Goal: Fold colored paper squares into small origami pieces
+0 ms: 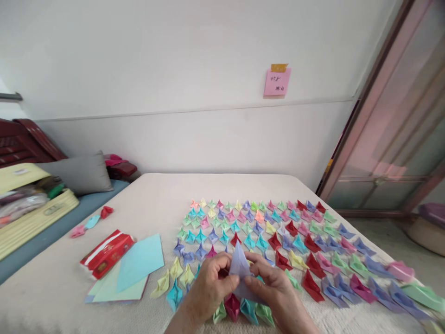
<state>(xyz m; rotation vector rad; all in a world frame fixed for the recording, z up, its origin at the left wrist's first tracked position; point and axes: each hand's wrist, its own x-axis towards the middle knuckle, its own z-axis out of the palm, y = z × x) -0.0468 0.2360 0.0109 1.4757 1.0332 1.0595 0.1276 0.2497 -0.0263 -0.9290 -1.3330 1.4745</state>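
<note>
A pale lavender piece of folded paper (238, 264) with a pointed top is held up between both hands over the table. My left hand (212, 290) pinches its left side, thumb in front and fingers curled behind. On the other side my right hand (274, 292) grips it the same way, both thumbs near the paper's middle. Beneath and around the hands lie rows of small folded paper boats in many colours, such as a red boat (312, 286), a turquoise boat (174, 295) and a crimson boat (232, 306). The hands hide some of them.
Left on the cream tablecloth (167, 190) are a red tissue pack (107, 254), a stack of coloured paper (142, 260) and several small paper pieces (92, 221). A bench with a grey cushion (83, 172) and a yellow box (38, 208) stands beyond. A pink note (277, 82) hangs on the wall.
</note>
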